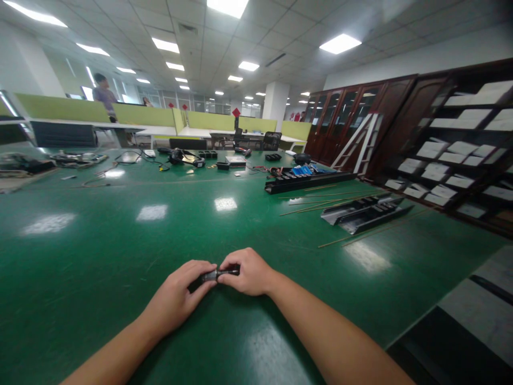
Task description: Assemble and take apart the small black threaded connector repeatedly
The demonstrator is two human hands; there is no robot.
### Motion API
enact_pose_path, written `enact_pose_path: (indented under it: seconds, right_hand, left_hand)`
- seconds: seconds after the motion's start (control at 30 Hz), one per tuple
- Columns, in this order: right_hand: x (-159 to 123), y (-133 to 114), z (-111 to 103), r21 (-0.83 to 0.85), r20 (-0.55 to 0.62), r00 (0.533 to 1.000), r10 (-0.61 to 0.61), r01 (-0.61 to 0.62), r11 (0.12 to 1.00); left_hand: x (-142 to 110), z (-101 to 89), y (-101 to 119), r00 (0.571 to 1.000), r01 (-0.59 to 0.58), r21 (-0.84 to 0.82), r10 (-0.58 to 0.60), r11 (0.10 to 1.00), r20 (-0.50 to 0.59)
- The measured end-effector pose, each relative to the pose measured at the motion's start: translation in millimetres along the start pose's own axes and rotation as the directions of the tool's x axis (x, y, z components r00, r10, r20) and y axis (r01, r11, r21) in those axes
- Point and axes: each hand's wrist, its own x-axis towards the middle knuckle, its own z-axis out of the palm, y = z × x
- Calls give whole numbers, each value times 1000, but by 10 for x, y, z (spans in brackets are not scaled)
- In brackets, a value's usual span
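Both my hands meet on the green table (100, 251) near its front edge, gripping one small dark part (218, 274) between them. My left hand (180, 294) pinches its left end with thumb and fingers curled. My right hand (247, 272) closes round its right end with the fingers folded over it. Most of the part is hidden under my fingers, so I cannot make out its shape.
Long black trays (363, 211) and thin rods (320, 206) lie at the right. Another black tray (304, 182), cables and small black devices (188, 156) sit further back. Dark wooden cabinets (441, 139) line the right wall. A person (105, 96) stands far back left behind green partitions.
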Motion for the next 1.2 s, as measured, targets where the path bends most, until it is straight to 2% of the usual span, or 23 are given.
enact_pose_path:
  seconds: [0.4,0.67,1.03,1.2]
  right_hand:
    - [5,-30,-34,-52,42,999,17,-15,999]
    - [3,-57,-61,-160,47,997,55,-47,986]
    - [-13,-64,-100,-172,37,998,43,-36,984]
    - [-11,-44,-98,-124,39,998,47,-42,991]
  left_hand:
    - [-5,20,-32,1000,12,38,-13,999,13]
    - [0,19,-46,1000,26,55,-26,998,1]
    - [-26,7,-60,999,45,59,-45,997,9]
    - [-21,-19,-90,999,46,56,-47,997,18]
